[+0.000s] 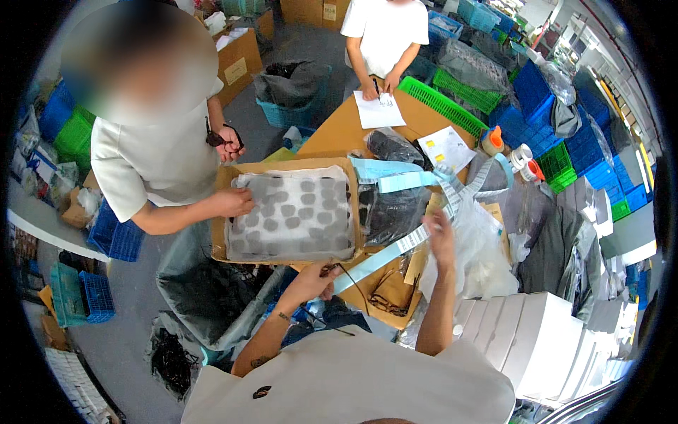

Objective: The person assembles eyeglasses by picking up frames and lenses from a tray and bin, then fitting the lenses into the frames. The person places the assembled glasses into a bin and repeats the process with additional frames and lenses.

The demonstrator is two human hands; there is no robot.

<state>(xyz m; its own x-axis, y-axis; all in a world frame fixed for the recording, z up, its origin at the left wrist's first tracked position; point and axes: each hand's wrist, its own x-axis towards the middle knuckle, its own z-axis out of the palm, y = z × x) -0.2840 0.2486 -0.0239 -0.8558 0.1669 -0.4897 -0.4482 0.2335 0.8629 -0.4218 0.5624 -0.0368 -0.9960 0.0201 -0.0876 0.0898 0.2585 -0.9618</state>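
Note:
My left hand (311, 285) is closed round a pair of dark-framed glasses (355, 288), one thin temple sticking out to the right. The lower end of a pale blue label strip (378, 263) meets its fingertips. Beside the strip's upper part, my right hand (442, 239) is raised, its fingers smeared by motion; whether it grips the strip I cannot tell. Another pair of glasses (390, 302) lies between my hands on the brown table (332, 134). Ahead of my left hand, a cardboard box (286, 167) contains a white sheet with grey patches (291, 215).
At the left, a co-worker (155, 155) holds dark glasses and touches the sheet; another person (385, 42) writes on paper (380, 110). Clear plastic bags (470, 265) and white boxes (526, 339) crowd the right. Tape rolls (521, 157) stand beyond. A grey bag (205, 283) sits lower left.

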